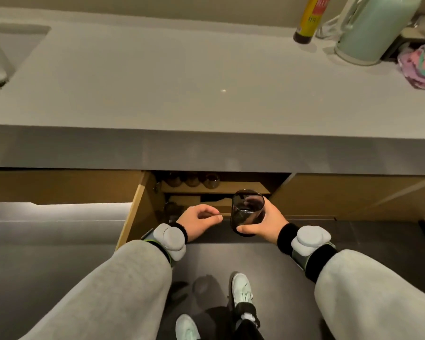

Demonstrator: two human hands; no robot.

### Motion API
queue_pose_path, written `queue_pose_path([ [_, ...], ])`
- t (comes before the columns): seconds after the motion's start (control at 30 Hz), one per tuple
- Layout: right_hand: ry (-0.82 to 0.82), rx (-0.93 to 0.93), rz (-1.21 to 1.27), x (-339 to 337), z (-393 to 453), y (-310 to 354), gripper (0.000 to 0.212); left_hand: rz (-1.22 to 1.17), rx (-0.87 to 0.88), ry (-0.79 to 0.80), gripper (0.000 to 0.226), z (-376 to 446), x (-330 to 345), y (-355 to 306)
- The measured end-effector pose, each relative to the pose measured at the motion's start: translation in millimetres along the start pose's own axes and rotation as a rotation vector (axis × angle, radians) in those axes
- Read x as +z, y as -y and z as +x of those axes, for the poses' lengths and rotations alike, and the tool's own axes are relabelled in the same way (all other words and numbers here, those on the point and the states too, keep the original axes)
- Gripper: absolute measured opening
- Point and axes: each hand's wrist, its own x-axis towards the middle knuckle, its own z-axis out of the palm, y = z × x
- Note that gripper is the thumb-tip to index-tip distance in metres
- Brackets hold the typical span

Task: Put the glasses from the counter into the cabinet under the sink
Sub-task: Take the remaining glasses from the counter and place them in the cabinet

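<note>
My right hand [268, 223] grips a dark tinted drinking glass [247, 212], held upright in front of the open cabinet [216, 187] below the counter. My left hand [199, 222] hovers just left of the glass with fingers loosely curled and nothing in it. Inside the cabinet, several dark glasses [193, 179] stand in a row on the upper shelf. More glassware [171, 209] shows dimly on a lower level, partly hidden by my left hand. The cabinet door [139, 207] is swung open to the left.
The pale counter [182, 82] spans the top, with a sink [13, 50] at far left. A yellow bottle [309, 18], a mint-green kettle [373, 28] and a pink cloth [419, 67] stand at the back right. My feet [241, 290] are on the dark floor.
</note>
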Motion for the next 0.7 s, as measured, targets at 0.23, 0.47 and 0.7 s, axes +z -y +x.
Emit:
queue_pose_path([
  [0.23,0.044,0.074,-0.016,21,38,-57,0.081,-0.039,-0.065,-0.031,0.022,36,8,39],
  [0.47,0.049,0.106,-0.041,26,86,-97,0.085,-0.045,-0.122,-0.072,0.025,77,9,71],
  [0.7,0.087,0.099,-0.058,31,129,-138,0.084,-0.077,-0.153,-0.104,0.026,123,29,93],
])
